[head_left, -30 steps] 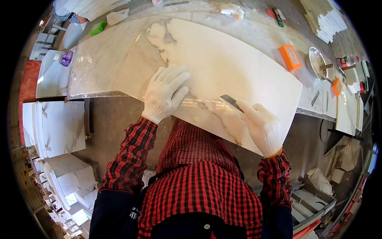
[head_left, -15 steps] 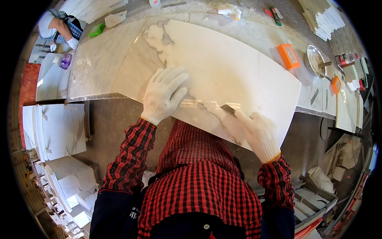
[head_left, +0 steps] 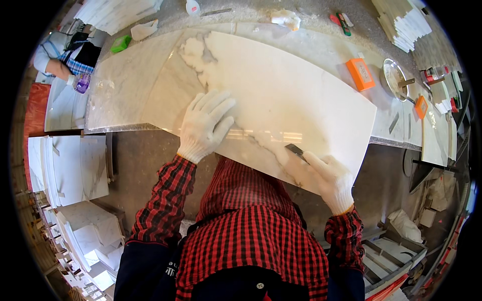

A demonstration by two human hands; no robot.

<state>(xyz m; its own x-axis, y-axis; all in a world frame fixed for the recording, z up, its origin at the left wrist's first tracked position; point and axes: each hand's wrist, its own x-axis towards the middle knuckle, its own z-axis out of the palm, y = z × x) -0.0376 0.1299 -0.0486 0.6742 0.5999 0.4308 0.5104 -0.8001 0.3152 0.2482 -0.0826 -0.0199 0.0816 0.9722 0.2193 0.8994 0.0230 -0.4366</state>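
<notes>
Across a marble slab point(head_left: 286, 90), gloved left hand point(head_left: 205, 124) outspread at nine o'clock.
Gloved right hand point(head_left: 332, 178) grips a flat blade point(head_left: 295, 150) at five.

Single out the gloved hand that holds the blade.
The right hand, at the slab's near right: it grips the thin dark blade. The left hand rests spread on the marble slab, with no tool visible.

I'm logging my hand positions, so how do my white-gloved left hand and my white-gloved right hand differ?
Your white-gloved left hand lies open on the grey-veined white stone slab; your white-gloved right hand grips a flat dark-grey blade. The left hand points forward and right; the right hand, forward and left. Both are gloved and emerge from red-and-black checked sleeves.
</notes>
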